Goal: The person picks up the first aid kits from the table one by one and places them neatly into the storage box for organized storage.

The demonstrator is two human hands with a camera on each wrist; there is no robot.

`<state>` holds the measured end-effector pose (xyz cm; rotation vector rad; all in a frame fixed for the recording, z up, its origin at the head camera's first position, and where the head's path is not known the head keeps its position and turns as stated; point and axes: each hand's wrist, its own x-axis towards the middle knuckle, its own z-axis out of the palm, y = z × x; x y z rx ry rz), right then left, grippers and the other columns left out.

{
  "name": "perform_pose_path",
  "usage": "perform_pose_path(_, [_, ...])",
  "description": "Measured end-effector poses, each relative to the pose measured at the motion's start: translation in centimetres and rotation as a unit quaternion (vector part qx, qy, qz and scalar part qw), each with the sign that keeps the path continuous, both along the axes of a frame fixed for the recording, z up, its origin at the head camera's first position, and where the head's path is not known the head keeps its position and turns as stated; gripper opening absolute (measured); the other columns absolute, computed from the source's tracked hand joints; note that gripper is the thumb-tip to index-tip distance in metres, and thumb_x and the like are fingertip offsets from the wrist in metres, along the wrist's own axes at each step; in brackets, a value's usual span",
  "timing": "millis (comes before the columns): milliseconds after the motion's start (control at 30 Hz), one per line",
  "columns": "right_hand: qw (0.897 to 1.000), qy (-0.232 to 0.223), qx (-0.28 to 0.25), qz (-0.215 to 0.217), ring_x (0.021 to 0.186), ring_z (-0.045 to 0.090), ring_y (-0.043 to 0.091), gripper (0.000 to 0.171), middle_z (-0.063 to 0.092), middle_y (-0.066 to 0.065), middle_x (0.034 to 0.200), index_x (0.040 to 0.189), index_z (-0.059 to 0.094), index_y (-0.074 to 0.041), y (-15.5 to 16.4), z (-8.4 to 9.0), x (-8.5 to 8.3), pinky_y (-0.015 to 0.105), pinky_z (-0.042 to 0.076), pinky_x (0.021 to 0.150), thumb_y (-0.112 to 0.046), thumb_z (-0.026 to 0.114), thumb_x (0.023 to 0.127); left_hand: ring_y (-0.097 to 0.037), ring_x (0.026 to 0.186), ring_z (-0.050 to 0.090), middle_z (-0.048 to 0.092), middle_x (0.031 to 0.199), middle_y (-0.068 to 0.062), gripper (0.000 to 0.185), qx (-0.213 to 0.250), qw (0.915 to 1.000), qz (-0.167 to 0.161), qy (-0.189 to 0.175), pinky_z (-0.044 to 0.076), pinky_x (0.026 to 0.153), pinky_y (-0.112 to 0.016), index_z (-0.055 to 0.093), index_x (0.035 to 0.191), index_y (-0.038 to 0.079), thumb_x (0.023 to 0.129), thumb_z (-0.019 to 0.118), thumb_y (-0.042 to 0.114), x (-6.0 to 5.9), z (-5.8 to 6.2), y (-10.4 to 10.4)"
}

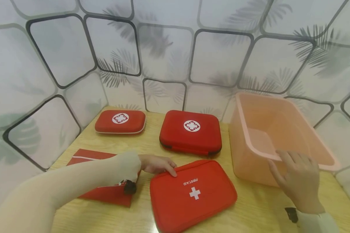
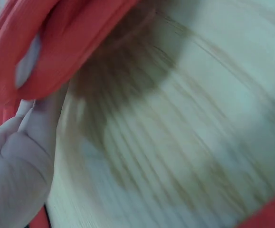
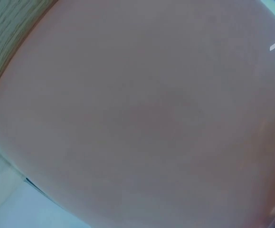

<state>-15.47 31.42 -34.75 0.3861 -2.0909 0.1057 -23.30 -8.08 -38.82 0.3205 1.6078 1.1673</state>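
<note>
My left hand (image 1: pixel 157 165) pinches the far left edge of a flat red first aid pouch (image 1: pixel 213 181) marked with a white cross, thumb on top. In the left wrist view, fingers (image 2: pixel 40 123) reach under the folded red fabric of the pouch (image 2: pixel 80 42), above the wood surface. To the right, my right hand (image 1: pixel 300 179) grips the near rim of a pink plastic bin (image 1: pixel 242 155), its fingers over the edge and the thumb outside. The bin's wall (image 3: pixel 137 109) fills most of the right wrist view, where the hand itself is not seen.
Behind the pouch sits a red hard-shell first aid case (image 1: pixel 189 142) with a white emblem. A smaller red case (image 1: pixel 121 129) lies at the back left. A flat red item (image 1: pixel 113 197) is partly hidden under my left forearm. A patterned curtain (image 1: pixel 166 58) backs the wooden table (image 1: pixel 90 216).
</note>
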Motion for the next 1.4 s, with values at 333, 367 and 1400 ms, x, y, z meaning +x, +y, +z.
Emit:
perform_pose_path(333, [1.0,-0.017,0.014,-0.012,0.07,0.058,0.044,0.072,0.065,0.024,0.08,0.095,0.064,0.002,0.0,0.2,0.2,0.054,0.041,0.063,-0.061,0.03,0.092,-0.009,0.077,0.064,0.068,0.088,0.002,0.031,-0.052,0.9962,-0.066,-0.023,0.054,0.065,-0.024,0.061,0.119,0.0,0.089,0.054,0.008,0.0,0.5,-0.2])
perform_pose_path(367, [1.0,-0.018,0.017,-0.014,0.07,0.058,0.043,0.071,0.065,0.024,0.08,0.095,0.064,0.002,0.0,0.3,0.2,0.054,0.041,0.063,-0.061,0.03,0.092,-0.009,0.076,0.064,0.068,0.088,0.002,0.032,-0.048,0.9959,-0.072,-0.028,0.054,0.064,-0.023,0.06,0.119,-0.001,0.089,0.054,0.007,0.0,0.6,-0.2])
perform_pose_path(1400, [0.999,0.027,-0.018,-0.018,0.072,0.049,0.045,0.066,0.057,0.024,0.078,0.094,0.063,0.002,-0.6,-0.8,0.0,0.059,0.03,0.066,-0.06,0.039,0.088,-0.009,0.085,0.067,0.07,0.093,0.006,0.047,0.132,0.9894,-0.008,0.06,0.056,0.08,-0.029,0.05,0.128,-0.008,0.086,0.055,0.011,0.0,3.5,-2.1])
